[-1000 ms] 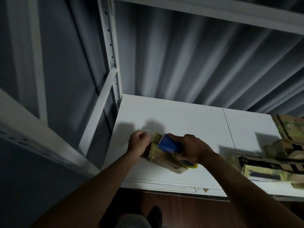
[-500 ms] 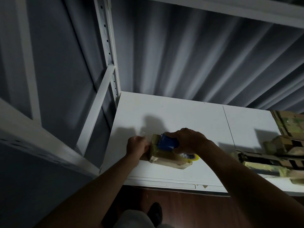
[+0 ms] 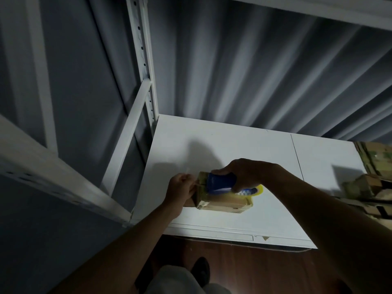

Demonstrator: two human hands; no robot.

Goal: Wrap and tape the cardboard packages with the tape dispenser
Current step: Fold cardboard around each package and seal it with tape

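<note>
A small cardboard package (image 3: 224, 203), partly covered in yellowish tape, lies on the white shelf board (image 3: 244, 149) near its front edge. My left hand (image 3: 180, 190) grips the package's left end. My right hand (image 3: 248, 172) curls round the blue tape dispenser (image 3: 220, 183), which sits on top of the package. The yellow tape roll (image 3: 253, 190) peeks out under my right palm.
Several taped cardboard packages (image 3: 369, 187) are piled at the shelf's right end. A white metal upright (image 3: 144, 64) and a slanted brace (image 3: 127, 134) stand at the left. Dark corrugated wall lies behind. The brown floor (image 3: 265, 270) and my shoe (image 3: 201, 270) show below.
The package has turned from tilted to lying flat along the shelf front. My right hand and the dispenser have shifted over its top; my left hand stays at the left end.
</note>
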